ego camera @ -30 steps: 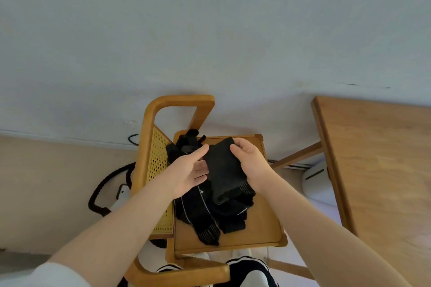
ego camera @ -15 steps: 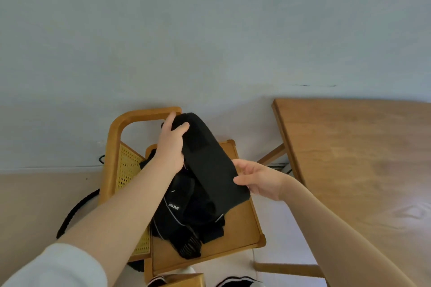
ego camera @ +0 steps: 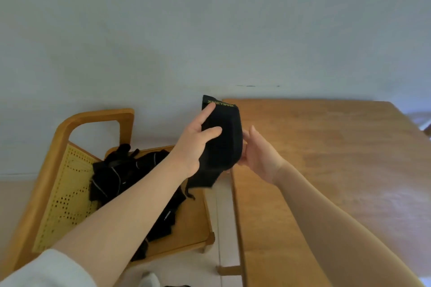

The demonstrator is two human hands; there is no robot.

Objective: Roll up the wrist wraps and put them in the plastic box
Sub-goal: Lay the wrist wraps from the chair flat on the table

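Head view: black wrist wrap (ego camera: 222, 137) was held upright above the table (ego camera: 326, 158) edge, long axis vertical, lettered end up. Left hand (ego camera: 193, 147) gripped its left face, index finger extended; right hand (ego camera: 258, 154) cupped its right side.

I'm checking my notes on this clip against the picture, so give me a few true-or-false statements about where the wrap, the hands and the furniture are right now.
1. Both hands hold the black wrap in the air. True: the left hand grips one side, the right hand the other.
2. The wrap lies flat on the wooden table. False: it is lifted, near the table's left edge.
3. More black wraps lie piled on the wooden chair. True.
4. The plastic box stands on the table. False: no box is in view.
5. The held wrap bears red lettering. False: the lettering at its top is yellow-green.
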